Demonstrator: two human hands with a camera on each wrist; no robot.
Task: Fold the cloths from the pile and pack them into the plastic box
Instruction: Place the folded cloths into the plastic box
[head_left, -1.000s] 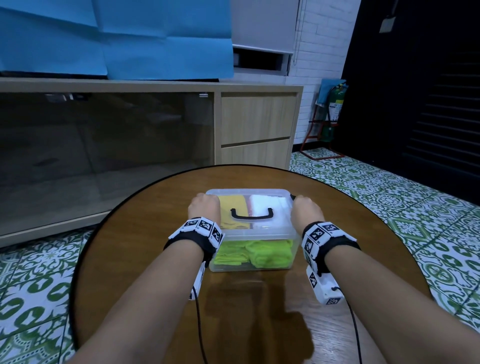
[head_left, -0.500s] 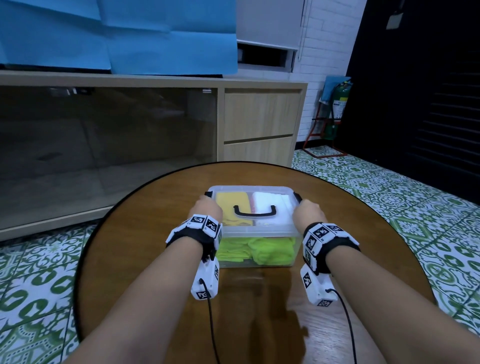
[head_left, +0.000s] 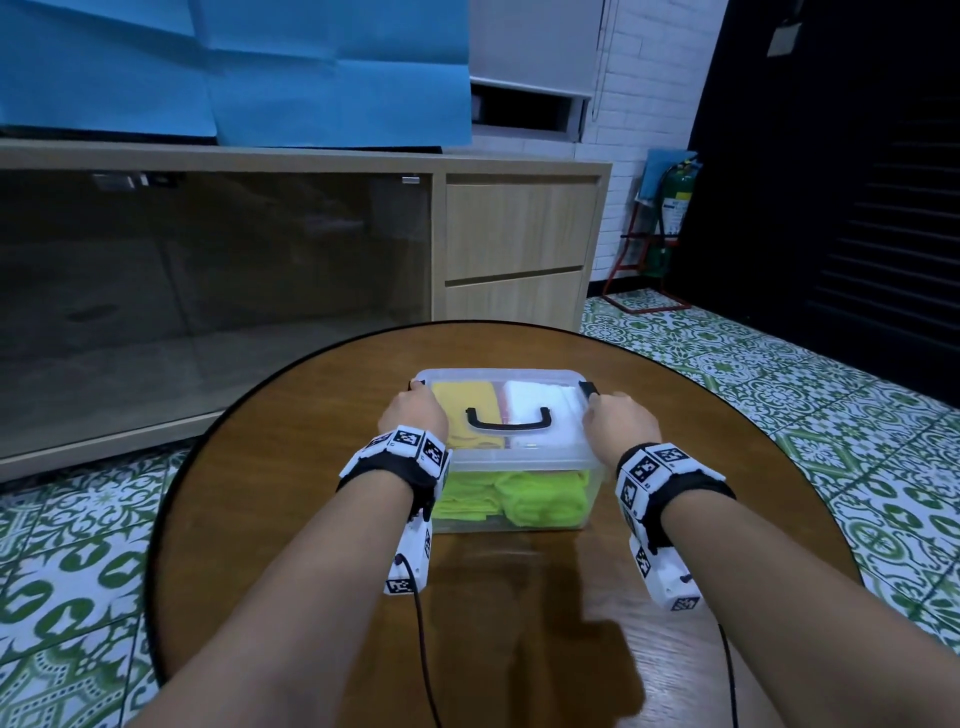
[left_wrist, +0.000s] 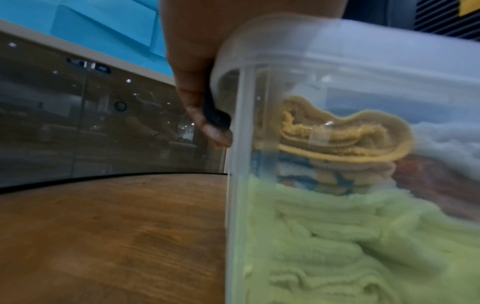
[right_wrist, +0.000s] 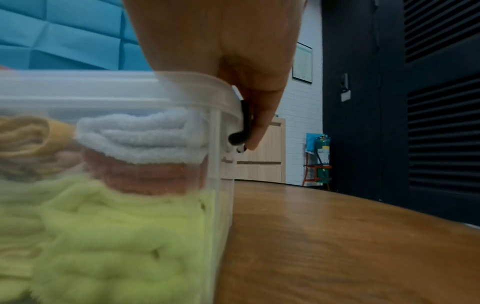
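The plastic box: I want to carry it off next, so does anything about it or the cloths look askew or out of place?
Nothing stands out. The lid sits level on the plastic box, cloths all inside, left hand and right hand on the black side latches.

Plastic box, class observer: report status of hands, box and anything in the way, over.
Left hand and right hand each press a black side latch. Plastic box lidded, folded cloths inside, on the round table. Nothing in the way.

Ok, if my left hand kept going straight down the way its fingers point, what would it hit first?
Most likely the wooden table. Your left hand points down along the plastic box side, fingers on the black latch, with only air visible below, though depth is unclear.
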